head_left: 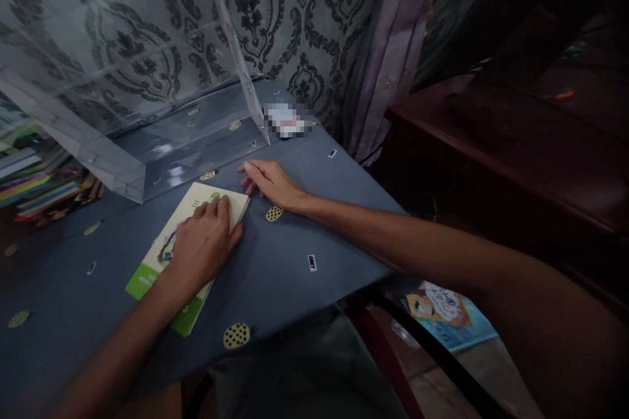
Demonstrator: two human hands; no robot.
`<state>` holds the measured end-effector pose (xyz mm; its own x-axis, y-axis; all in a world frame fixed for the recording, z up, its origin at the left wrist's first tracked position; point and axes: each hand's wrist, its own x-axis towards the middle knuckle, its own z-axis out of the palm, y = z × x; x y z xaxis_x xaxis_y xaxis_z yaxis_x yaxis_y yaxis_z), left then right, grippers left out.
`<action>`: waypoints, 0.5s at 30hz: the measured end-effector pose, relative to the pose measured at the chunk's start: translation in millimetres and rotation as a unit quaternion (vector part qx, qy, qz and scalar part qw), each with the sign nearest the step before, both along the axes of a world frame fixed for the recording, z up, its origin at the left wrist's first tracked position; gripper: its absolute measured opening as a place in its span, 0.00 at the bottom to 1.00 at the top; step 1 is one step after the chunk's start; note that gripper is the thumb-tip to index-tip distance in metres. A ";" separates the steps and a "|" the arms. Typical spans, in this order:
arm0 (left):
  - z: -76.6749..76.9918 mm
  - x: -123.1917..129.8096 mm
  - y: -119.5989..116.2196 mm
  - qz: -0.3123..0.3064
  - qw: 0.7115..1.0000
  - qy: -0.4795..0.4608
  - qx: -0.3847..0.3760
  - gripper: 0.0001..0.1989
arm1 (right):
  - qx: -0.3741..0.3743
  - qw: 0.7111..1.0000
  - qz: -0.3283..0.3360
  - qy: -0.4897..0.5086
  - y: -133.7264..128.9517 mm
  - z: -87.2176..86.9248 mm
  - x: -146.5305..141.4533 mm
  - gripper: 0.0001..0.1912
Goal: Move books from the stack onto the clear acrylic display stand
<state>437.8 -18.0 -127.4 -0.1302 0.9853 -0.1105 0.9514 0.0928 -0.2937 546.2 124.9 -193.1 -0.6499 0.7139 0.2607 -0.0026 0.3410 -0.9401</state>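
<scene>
A book (156, 256) with a cream and green cover lies at a slant on the blue-grey tablecloth (275, 294). My left hand (205, 236) rests palm down on its cover, fingers laid flat and covering part of a printed picture. Just past the book's upper right corner is my right hand (270, 183), with its fingers loosely bent and nothing visible in them. Whether its fingertips touch the book's edge is hard to see. Behind both hands stands a clear plastic box (122, 173), its front side facing me.
Stacked books (49, 186) sit at the left. A blurred-out flat item (287, 123) lies right of the box, by the patterned wall covering (255, 6). Dark red furniture (491, 144) stands to the right. Below the table edge is a colourful printed item (449, 317).
</scene>
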 end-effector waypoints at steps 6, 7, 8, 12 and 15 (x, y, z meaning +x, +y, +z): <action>2.9 5.1 1.0 0.002 1.000 0.022 -0.015 0.19 | -0.001 1.000 -0.007 -0.009 -1.9 2.7 0.8 0.17; 3.4 5.7 1.1 0.003 1.000 0.023 -0.021 0.19 | -0.002 1.000 -0.010 -0.008 -1.8 2.2 0.6 0.17; 4.1 6.4 1.3 0.006 0.999 0.024 -0.026 0.19 | -0.003 1.000 -0.014 -0.007 -1.7 1.4 0.3 0.17; 7.2 7.9 2.7 0.014 0.999 0.023 -0.038 0.19 | -0.006 1.000 -0.022 0.006 -1.0 -1.2 0.2 0.18; 7.9 6.1 2.5 0.008 0.999 0.018 -0.034 0.18 | 0.005 1.000 -0.026 0.008 -0.6 -1.6 1.8 0.19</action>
<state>443.9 -15.5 -119.5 -0.1511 0.9735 -0.1718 0.9389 0.0869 -0.3332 548.0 124.2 -194.7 -0.6083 0.7434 0.2780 -0.0001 0.3502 -0.9367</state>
